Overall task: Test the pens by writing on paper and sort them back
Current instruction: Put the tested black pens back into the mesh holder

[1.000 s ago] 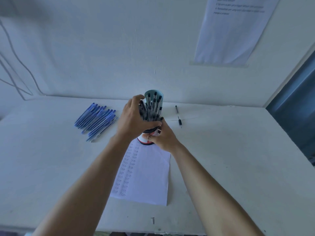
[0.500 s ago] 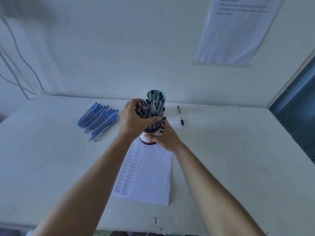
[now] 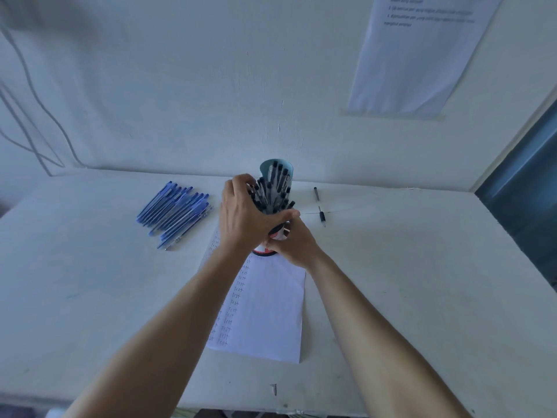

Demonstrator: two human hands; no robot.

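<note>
Hardly anything has moved: my left hand (image 3: pixel 244 215) still grips the black pens (image 3: pixel 274 191) in the holder (image 3: pixel 278 164). My right hand (image 3: pixel 294 247) clasps its base, near the back edge of the counter (image 3: pixel 422 282).

The cup (image 3: pixel 265 166) stands on the far end of the paper (image 3: pixel 271 312), pen pile (image 3: pixel 174 212) left, 2 loose pens (image 3: pixel 322 217) right.

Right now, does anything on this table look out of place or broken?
Two short black pieces lie loose right of the cup of black pens, apart from the blue pens; perhaps detached pen parts, too small to tell.
</note>
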